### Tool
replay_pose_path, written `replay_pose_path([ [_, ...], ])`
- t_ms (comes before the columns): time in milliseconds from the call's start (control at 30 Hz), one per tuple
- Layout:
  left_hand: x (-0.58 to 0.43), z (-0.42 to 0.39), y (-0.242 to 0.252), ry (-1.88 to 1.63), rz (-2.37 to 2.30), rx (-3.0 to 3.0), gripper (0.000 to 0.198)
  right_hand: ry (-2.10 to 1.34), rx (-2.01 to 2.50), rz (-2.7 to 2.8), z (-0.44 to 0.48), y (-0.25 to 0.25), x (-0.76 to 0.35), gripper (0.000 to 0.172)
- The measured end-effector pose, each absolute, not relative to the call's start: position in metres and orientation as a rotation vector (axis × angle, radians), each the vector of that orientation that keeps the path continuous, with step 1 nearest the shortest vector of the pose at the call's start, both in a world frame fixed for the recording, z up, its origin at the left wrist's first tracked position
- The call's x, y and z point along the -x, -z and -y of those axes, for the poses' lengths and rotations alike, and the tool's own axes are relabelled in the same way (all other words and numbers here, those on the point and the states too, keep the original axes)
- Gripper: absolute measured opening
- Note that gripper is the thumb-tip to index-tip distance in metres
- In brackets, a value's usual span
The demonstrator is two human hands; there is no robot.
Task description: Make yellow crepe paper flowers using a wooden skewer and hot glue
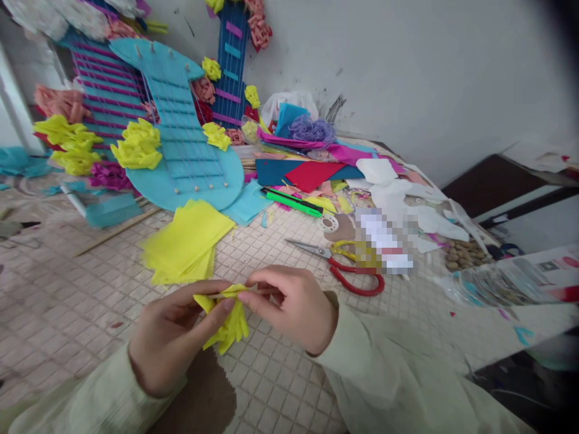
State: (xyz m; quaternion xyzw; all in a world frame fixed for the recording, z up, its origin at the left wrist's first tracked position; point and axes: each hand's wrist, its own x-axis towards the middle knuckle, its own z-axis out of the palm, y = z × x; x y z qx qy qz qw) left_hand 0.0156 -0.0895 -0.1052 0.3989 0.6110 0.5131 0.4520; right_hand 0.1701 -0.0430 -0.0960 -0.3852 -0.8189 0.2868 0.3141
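Between thumb and fingers, my left hand (pixel 165 331) pinches a folded piece of yellow crepe paper (pixel 234 328), its gathered petal-like ends hanging down. A thin wooden stick (pixel 270 291) lies along the paper's top edge. My right hand (pixel 294 304) is closed on the stick and the paper's right end, thumb and index finger together. Just beyond my left hand lies a stack of yellow sheets (pixel 187 238). Scissors (pixel 357 278) with red and yellow handles rest to the right, blades partly apart and pointing left.
A light-blue guitar-shaped craft (pixel 185 150) with yellow paper flowers (pixel 137 143) leans at the back left. A green box cutter (pixel 294 202) lies near coloured sheets and a roll of white tape (pixel 329 223). Pebbles (pixel 465 256) and a clear container (pixel 493 283) are at the right.
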Motion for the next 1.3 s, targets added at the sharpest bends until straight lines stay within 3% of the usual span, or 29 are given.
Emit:
replay_pose_path([
  [1000, -0.0146, 0.0855, 0.0970, -1.231, -1.580, -0.893, 0.019, -0.831, 0.924, 2.039, 0.0422, 0.0982, -0.1693, 0.017],
  [1300, -0.0119, 0.0838, 0.1036, -1.199, -1.542, -0.838, 0.025, -0.657, 0.897, 2.034, 0.0429, 0.0985, -0.1681, 0.014],
])
